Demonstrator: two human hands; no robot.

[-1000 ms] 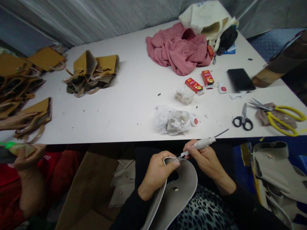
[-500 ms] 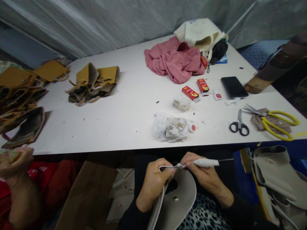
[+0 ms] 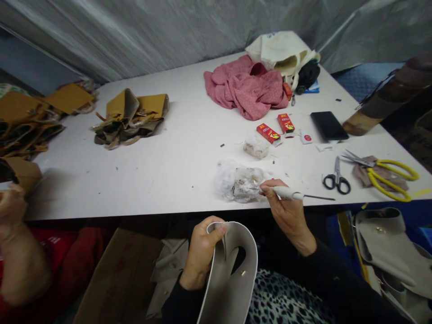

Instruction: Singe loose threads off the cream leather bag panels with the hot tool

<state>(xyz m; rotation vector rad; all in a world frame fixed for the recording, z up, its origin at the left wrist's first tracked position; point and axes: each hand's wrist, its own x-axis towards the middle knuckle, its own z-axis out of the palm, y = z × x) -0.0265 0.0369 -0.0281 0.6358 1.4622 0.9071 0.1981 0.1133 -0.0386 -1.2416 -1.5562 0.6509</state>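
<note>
My left hand [image 3: 201, 252] is closed on the upper rim of a beige bag panel [image 3: 232, 292], thumb on its inner face. The panel is curved round, with an oval cut-out and a small gold metal fitting. In my right hand [image 3: 288, 209] is a thin awl-like tool [image 3: 286, 192], its handle wrapped in white and a dark metal rod sticking out of the back. Its front end reaches the whitish, smudged block [image 3: 245, 184], which lies on crumpled clear plastic at the table's front edge. Whether the tip touches the block is hard to tell.
Black-handled scissors [image 3: 336, 177] and yellow-handled scissors [image 3: 391, 175] lie at right. Behind the block are another wrapped block [image 3: 255, 147], red boxes [image 3: 269, 134] and a black phone [image 3: 329, 126]. Mustard bags [image 3: 131, 112] stand left, near a co-worker's hand [image 3: 11, 207]. Beige bags [image 3: 384, 243] sit lower right.
My right hand has moved the tool up and away from the panel's rim to the block on the table. My left hand keeps the panel, now slightly lower and turned. The co-worker's hand has shifted.
</note>
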